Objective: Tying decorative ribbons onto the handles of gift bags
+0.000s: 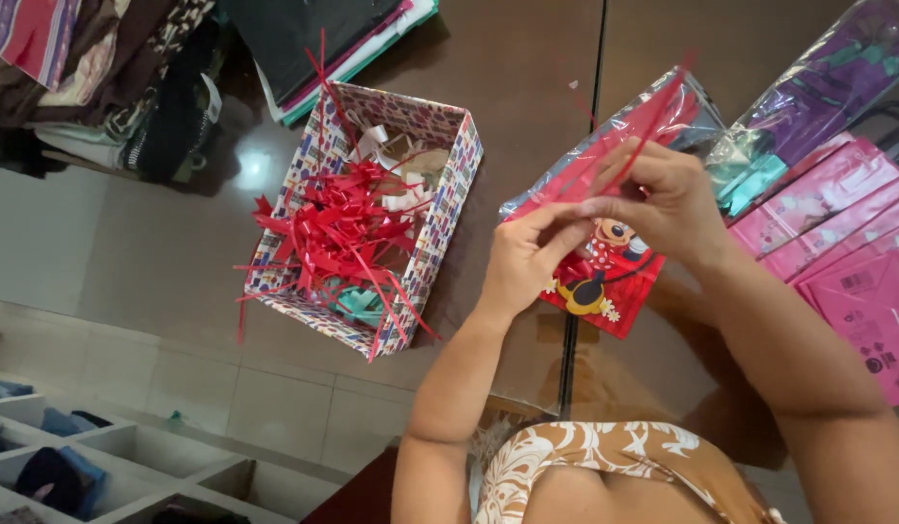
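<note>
My left hand (530, 257) and my right hand (668, 199) meet above a red gift bag with a cartoon mouse print (605, 286) in clear wrapping, lying on the dark brown table (527, 58). Both hands pinch a thin red ribbon (644, 126) whose strands rise up and to the right from my fingers. To the left stands an open patterned box (445, 209) filled with red ribbon bows (338, 228), some white ribbon and a teal bow.
Pink gift bags (848, 243) and a purple and teal bag in clear film (818, 87) lie at the right. Folded fabrics (333, 39) and piled clothes (100, 78) sit at the top left. Shelf compartments (81, 456) show below the table edge.
</note>
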